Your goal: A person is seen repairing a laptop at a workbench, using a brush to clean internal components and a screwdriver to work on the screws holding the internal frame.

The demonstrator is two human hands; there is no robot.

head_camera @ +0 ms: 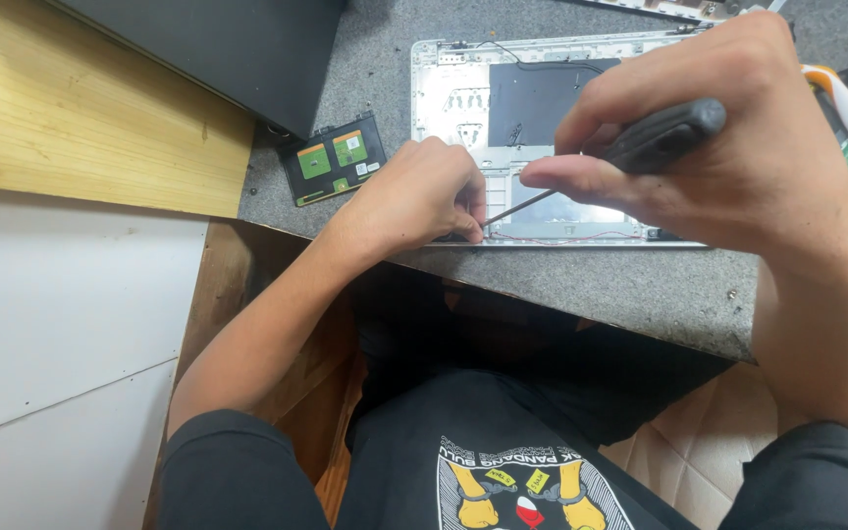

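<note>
Right hand [738, 147]: grip closed on screwdriver [640, 147]
Left hand [424, 196]: fingers pinched at the tip, on laptop shell [453, 93]
Tabletop [375, 59]: grey; touchpad board [334, 158] beside the shell

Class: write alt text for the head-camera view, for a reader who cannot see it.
A right hand holds a black-handled screwdriver, its tip by the left hand at the front edge of an opened silver laptop shell. A small circuit board lies alongside.
</note>
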